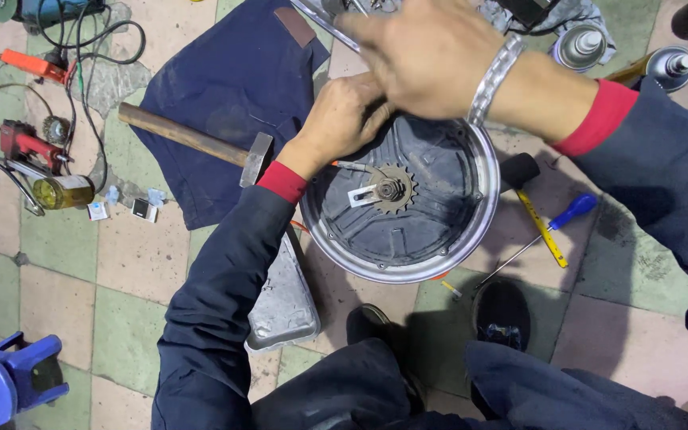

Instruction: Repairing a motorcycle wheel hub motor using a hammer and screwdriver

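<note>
Down on the tiled floor (65,263), a round metal hub cover with a shiny rim and dark ribbed inside (412,207) lies face up, a small toothed sprocket (392,189) on the axle at its centre. The left hand (342,119) rests on the cover's far-left rim, fingers curled over the edge and gripping it. The right hand (431,56), wearing a silver bracelet (494,78), hovers above the far rim with fingers loosely spread; whether it holds anything cannot be told. A wooden-handled hammer (193,142) lies on a dark blue cloth (232,87) just left of the left hand. A blue-handled screwdriver (547,232) and a yellow tape measure (541,227) lie right of the cover.
</note>
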